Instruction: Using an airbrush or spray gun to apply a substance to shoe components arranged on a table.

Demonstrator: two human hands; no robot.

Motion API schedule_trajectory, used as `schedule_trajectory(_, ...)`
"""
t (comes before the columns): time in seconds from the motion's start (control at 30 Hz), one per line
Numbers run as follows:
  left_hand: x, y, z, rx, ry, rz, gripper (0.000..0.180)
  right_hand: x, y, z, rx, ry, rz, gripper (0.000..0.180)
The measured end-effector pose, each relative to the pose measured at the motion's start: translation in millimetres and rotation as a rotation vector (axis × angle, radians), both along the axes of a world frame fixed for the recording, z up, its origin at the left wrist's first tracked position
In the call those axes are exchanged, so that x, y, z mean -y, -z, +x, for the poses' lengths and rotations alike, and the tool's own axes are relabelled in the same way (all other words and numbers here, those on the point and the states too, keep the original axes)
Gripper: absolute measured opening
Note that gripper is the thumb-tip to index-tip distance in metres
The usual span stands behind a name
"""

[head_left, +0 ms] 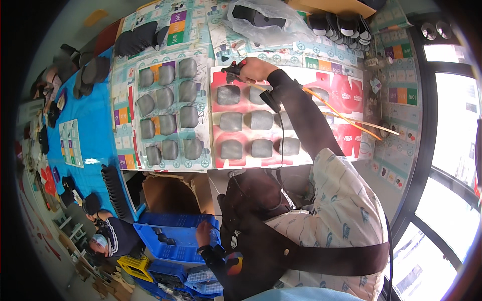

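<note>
My right hand [256, 70] is wrapped round a black spray gun [233, 71] with red parts, at the far edge of a red-and-white board [241, 163]. Rows of grey rounded pads [261, 120] lie on that board; my right forearm covers some of them. An orange hose [346, 117] runs rightward from beneath the forearm. On a patterned sheet to the left lie more grey pads [167, 124]. My left hand [203, 233] is low by the side of a blue plastic crate [175, 253]; its fingers are too small and dim to read.
Dark stacked pieces [140, 39] and a clear plastic bag [268, 22] lie at the back. An open cardboard box [173, 193] sits below the table's near edge. Another person [120, 236] is at lower left, near a yellow crate [135, 267]. Windows line the right.
</note>
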State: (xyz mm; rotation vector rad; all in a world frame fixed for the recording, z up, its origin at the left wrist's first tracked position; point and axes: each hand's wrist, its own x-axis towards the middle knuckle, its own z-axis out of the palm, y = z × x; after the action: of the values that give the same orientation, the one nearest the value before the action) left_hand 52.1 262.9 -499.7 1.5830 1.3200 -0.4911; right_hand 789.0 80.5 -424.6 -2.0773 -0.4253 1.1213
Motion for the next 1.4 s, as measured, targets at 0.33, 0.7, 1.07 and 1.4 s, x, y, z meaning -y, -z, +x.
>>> schedule_trajectory(0.33,5.7,-12.7,30.4,0.050,-0.120,-0.099,0.037,3.7,5.4,6.4,-0.016,0.028,-0.061,0.014)
schedule_trajectory(0.7,14.2,-9.5,27.3,0.062,-0.107,-0.076,0.037,21.6,21.2,-4.0,-0.078,0.052,-0.110,0.013)
schedule_trajectory(1.07,20.2,-2.7,19.1,0.133,-0.115,-0.019,0.031,34.5,25.0,-39.8,0.049,0.061,-0.083,0.026)
schedule_trajectory(1.4,24.6,9.8,-1.9,0.178,-0.158,-0.017,0.031,9.6,15.2,-69.4,0.334,0.015,-0.003,0.030)
